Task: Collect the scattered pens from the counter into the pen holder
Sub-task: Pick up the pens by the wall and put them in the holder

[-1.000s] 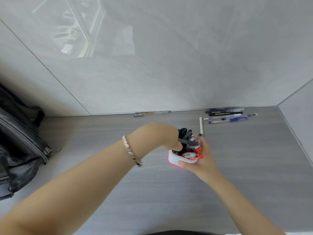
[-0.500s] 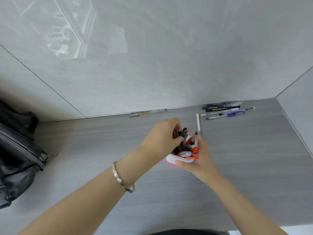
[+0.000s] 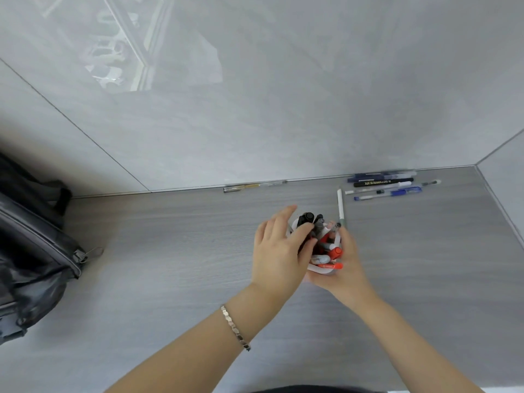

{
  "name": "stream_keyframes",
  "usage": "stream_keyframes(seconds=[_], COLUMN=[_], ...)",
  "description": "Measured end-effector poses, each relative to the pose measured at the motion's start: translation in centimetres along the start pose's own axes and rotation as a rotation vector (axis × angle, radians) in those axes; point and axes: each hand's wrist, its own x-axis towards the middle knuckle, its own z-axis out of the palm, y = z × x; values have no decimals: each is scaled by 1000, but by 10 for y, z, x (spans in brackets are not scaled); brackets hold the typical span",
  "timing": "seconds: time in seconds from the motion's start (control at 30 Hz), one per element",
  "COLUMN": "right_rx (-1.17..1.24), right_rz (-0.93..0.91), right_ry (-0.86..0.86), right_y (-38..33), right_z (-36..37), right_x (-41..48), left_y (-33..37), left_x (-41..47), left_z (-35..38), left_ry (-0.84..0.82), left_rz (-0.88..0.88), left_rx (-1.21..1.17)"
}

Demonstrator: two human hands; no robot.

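Standing beside the counter (image 3: pixel 175 273), I watch through the one head view: the right hand (image 3: pixel 344 268) is wrapped around the white pen holder (image 3: pixel 321 269) from the near side, fingers clamped on its wall, steadying it in the middle of the counter. The left hand (image 3: pixel 279 251) sits against the holder's left side with its fingers loosely spread; the thumb lies across the black markers (image 3: pixel 307 219) standing in the cup, and I see nothing gripped in it. A second ago that hand was curled over the mouth of the holder, knuckles down among the pens; now it has rolled back and opened, which suggests whatever it carried has gone in. Red markers (image 3: pixel 334 253) crowd the near half of the cup.

Loose pens remain: a white pen (image 3: pixel 340 205) just behind the holder, a cluster of blue and black pens (image 3: pixel 388 184) near the right corner, and a clear gold-tinted pen (image 3: pixel 249 187) along the wall. A black bag (image 3: pixel 31 251) sits far left. By my reckoning the job is well short of done
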Motion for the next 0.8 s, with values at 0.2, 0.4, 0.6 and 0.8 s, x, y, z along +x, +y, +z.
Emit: stream_keyframes(seconds=[0.2, 0.4, 0.6, 0.8], right_rx=[-101, -81, -91, -100], right_rz=[-6, 2, 29, 29], right_ry=[34, -40, -44, -41], right_y=[2, -6, -4, 0], right_z=[2, -4, -4, -4], right_x=[5, -6, -6, -5], left_y=[-16, -68, -136, -127], left_x=[5, 56, 82, 76], left_z=[-13, -27, 12, 30], left_ry=[-351, -278, -522, -580], left_rz=[232, -375, -460, -299], left_rx=[123, -441, 188, 263])
